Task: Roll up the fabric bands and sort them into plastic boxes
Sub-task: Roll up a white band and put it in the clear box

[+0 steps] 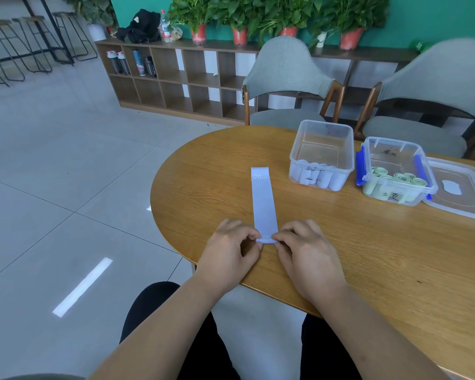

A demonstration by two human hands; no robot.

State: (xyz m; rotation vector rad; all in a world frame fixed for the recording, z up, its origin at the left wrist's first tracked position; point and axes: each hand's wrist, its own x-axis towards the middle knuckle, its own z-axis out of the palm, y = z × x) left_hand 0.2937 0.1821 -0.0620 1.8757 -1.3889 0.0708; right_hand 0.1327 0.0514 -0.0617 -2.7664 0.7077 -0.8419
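Both hands pinch the near end of the band: left hand (pixel 228 249) and right hand (pixel 303 249), fingertips closed on its first small fold, probably to keep the roll straight. Across the table (pixel 368 270), the band (pixel 263 204) lies flat toward the boxes. Left box (pixel 322 154) holds pale blue rolls, right box (pixel 395 171) green ones, likely sorted by colour.

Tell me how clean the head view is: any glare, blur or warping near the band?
Head view: the blue band between left hand and right hand is sharp; wide-angle bending curves the table edge; bright streaks glare on the floor; the far-right chair looks smeared.
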